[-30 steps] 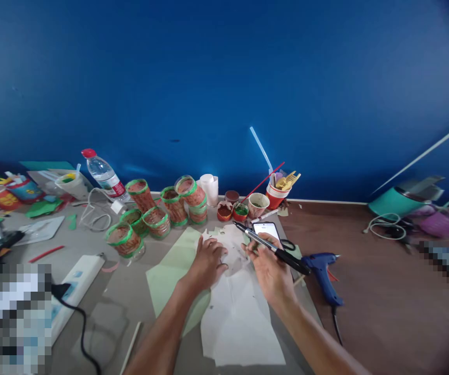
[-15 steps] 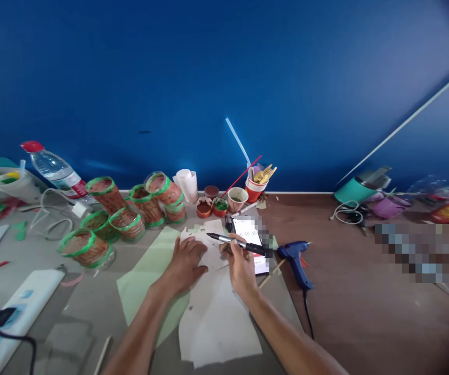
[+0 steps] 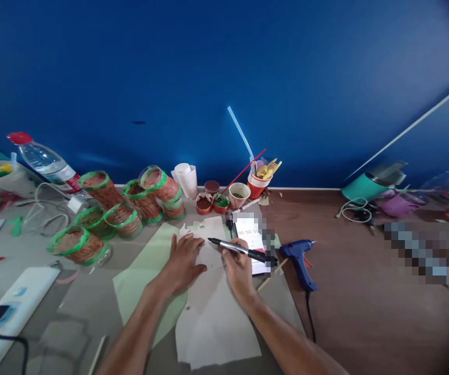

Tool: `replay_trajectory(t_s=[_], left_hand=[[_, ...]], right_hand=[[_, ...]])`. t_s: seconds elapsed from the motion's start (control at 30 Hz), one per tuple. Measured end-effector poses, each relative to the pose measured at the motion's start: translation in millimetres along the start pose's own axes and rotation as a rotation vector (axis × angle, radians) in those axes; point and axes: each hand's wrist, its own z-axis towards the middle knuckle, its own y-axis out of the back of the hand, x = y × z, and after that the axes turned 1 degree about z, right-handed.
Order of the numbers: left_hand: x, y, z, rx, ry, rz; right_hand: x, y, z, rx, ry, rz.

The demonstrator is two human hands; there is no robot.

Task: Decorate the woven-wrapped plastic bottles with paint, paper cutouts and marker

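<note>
My left hand lies flat with its fingers apart, pressing on the upper left of a white paper sheet. Under that sheet, to the left, shows a light green paper. In my right hand is a black and silver marker, its dark tip pointing left above the white paper. Whether the tip touches the paper I cannot tell. Just right of my right hand lies a phone showing a timer.
Painted, green-rimmed plastic cups crowd the left, near a tilted water bottle. Small paint pots and a red cup of wooden cutlery stand along the wall. A blue glue gun with a cord lies right; a power strip lies left.
The view has shifted slightly. The marker stays in my right hand, at nearly the same place over the paper, and my left hand still rests flat.
</note>
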Motion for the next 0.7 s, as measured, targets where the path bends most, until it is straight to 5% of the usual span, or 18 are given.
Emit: replay_trajectory(t_s=[0.7], left_hand=[[-9.1, 9.6, 1.4, 0.107, 0.071, -0.058]], right_hand=[[1.1, 4.3, -6.9, 0.102, 0.026, -0.161]])
